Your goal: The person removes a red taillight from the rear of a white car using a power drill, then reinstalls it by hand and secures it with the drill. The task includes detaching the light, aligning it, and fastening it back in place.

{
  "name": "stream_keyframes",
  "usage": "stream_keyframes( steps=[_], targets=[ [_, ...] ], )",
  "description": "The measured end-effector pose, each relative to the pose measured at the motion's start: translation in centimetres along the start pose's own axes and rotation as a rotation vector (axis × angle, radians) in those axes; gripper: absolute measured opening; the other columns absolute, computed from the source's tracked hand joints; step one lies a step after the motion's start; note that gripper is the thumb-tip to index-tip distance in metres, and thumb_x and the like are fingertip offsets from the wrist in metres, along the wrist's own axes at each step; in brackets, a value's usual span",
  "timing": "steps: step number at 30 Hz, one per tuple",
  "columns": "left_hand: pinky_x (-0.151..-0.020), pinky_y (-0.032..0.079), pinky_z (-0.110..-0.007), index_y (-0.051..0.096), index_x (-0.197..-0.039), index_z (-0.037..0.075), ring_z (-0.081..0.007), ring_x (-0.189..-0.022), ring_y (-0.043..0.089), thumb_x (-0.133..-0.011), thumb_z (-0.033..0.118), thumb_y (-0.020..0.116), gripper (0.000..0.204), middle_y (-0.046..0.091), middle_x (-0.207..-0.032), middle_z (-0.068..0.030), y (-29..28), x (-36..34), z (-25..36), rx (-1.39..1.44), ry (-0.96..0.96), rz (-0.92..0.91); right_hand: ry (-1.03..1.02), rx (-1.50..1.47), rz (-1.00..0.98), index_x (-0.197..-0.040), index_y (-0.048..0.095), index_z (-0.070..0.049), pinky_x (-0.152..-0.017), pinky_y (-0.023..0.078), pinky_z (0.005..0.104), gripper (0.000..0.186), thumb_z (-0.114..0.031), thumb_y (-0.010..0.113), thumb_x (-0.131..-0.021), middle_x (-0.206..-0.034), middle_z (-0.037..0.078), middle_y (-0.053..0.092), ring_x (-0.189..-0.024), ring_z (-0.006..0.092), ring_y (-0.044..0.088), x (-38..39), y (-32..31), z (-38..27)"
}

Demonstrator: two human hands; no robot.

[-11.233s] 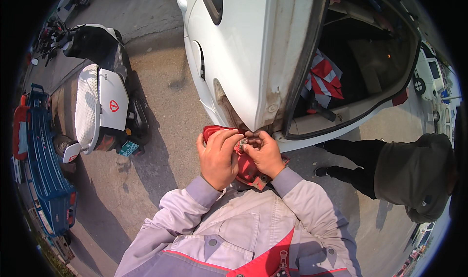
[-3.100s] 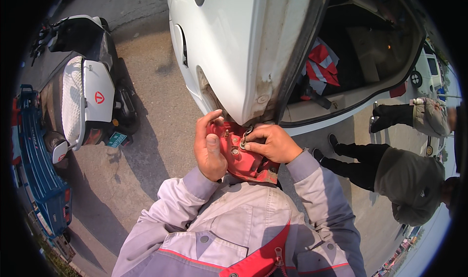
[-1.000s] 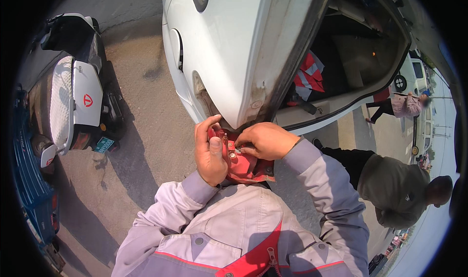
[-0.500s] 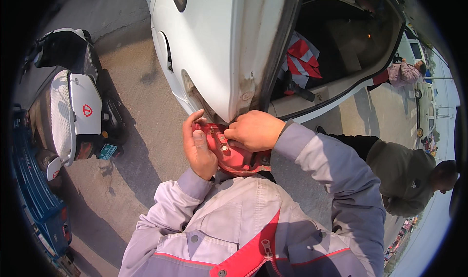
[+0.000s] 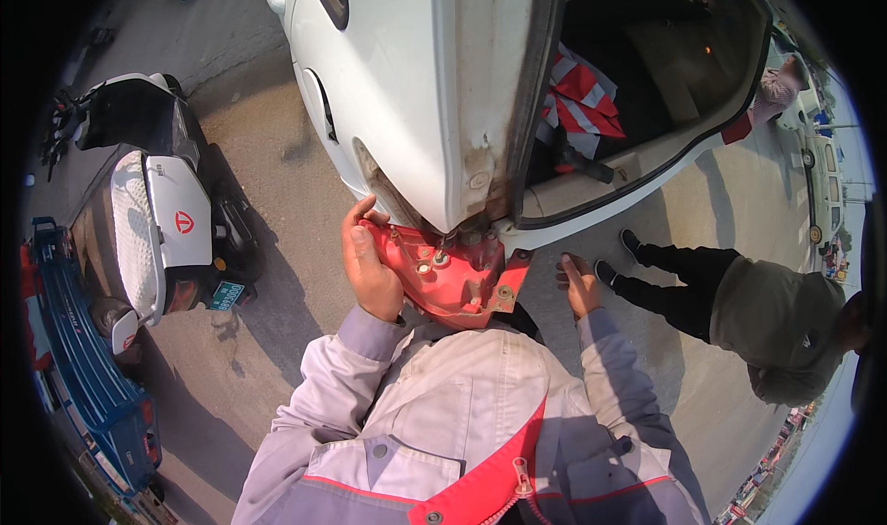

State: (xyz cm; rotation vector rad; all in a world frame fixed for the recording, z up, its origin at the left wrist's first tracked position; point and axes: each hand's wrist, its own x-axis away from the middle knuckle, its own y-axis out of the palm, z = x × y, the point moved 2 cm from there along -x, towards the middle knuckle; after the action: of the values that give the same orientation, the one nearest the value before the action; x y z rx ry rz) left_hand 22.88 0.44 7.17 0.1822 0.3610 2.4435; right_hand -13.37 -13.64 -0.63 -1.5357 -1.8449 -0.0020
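My right hand (image 5: 580, 283) has come off the red tail-light unit (image 5: 443, 271), hanging open beside it. The unit sits below the white car's rear corner (image 5: 462, 155), held by my left hand (image 5: 370, 262) alone; single-handed, it could slip and drop.

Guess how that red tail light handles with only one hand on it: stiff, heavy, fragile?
The tail light looks like a rigid moulded plastic shell, so probably stiff and light for its size. The left hand alone grips one edge, so it may swing or twist. Its thin tabs and sockets at the car corner look likely to crack if knocked.
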Motion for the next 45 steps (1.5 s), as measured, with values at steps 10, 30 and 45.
stream_keyframes(
  steps=[10,30,45],
  targets=[
    [-0.091,0.048,-0.029,0.053,-0.138,0.000,-0.0137,-0.097,0.056,-0.113,0.048,0.033,0.057,0.059,-0.104,-0.0048,0.2,-1.0,0.7,0.044,-0.101,0.022,-0.019,-0.549,-0.521,-0.123,0.072,-0.003,-0.095,0.049,0.0302,0.037,-0.029,0.052,-0.105,-0.117,0.006,0.074,-0.107,0.0142,0.066,0.6,9.1,6.7],
    [-0.085,0.059,-0.038,0.059,-0.120,-0.003,-0.0225,-0.097,0.070,-0.110,0.030,0.054,0.035,0.070,-0.112,-0.0113,2.2,-8.2,-1.0,0.361,-0.436,0.067,0.181,-0.639,-0.469,-0.123,0.072,-0.006,-0.066,0.055,0.0322,0.047,-0.046,0.062,-0.100,-0.108,0.004,0.076,-0.089,0.0144,0.070,3.2,12.1,2.5],
    [-0.087,0.058,-0.038,0.066,-0.115,-0.002,-0.0240,-0.096,0.070,-0.106,0.024,0.048,0.033,0.072,-0.110,-0.0099,1.0,-8.8,-1.8,0.465,-0.509,0.230,-0.177,-0.412,-0.586,-0.161,0.025,0.003,-0.120,0.032,0.0376,0.122,-0.047,0.091,-0.072,-0.155,0.018,0.046,-0.144,0.0266,0.043,5.5,11.9,-0.7]
  ],
)
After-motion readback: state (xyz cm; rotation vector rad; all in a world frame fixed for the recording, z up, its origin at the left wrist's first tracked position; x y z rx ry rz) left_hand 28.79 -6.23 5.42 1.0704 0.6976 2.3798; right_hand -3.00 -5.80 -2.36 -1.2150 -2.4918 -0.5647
